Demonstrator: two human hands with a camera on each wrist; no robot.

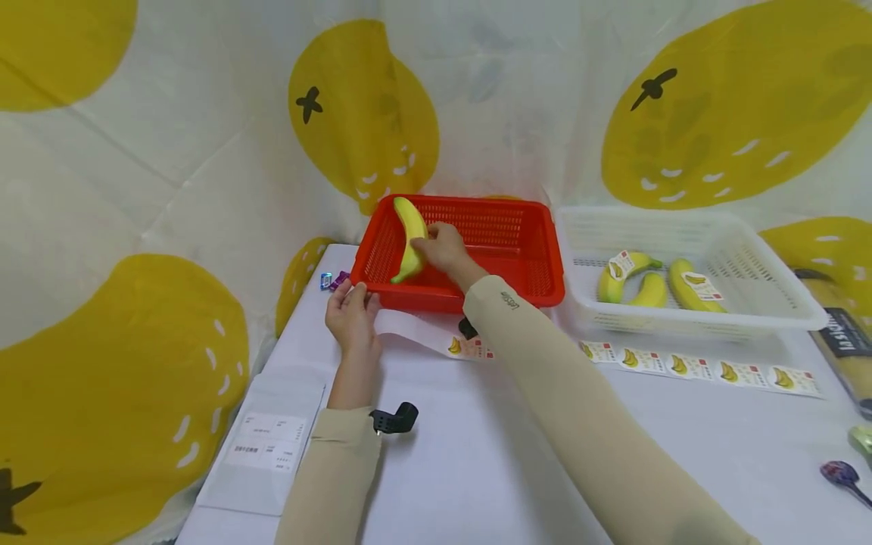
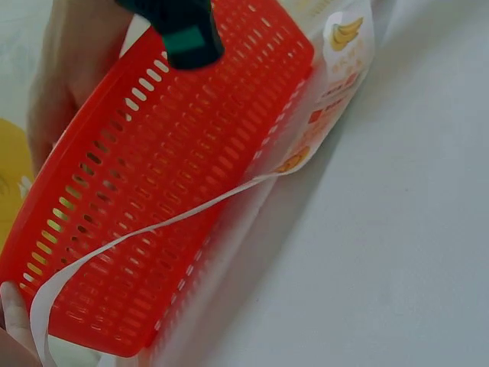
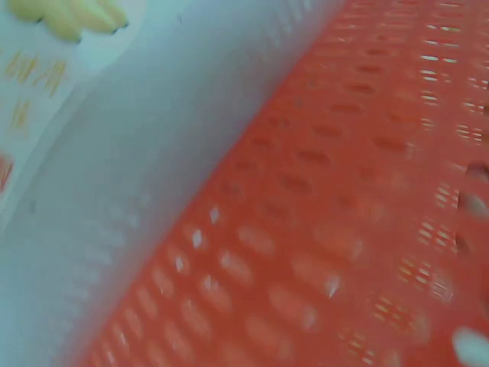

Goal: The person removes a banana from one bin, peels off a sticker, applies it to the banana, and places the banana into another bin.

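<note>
**Hands at the red basket**

The right hand (image 1: 446, 247) grips a banana (image 1: 411, 236) inside the red basket (image 1: 518, 261). The left hand (image 1: 351, 312), fingers relaxed, touches the basket's near corner. A sticker strip (image 1: 463, 347) lies between the forearms on the surface (image 1: 477, 469).

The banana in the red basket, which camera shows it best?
The head view: the banana shows whole there, gripped by the right hand inside the red basket. The left wrist view shows only the basket's outer wall and a sticker strip; the right wrist view is a blurred close-up of red mesh, no banana.
</note>
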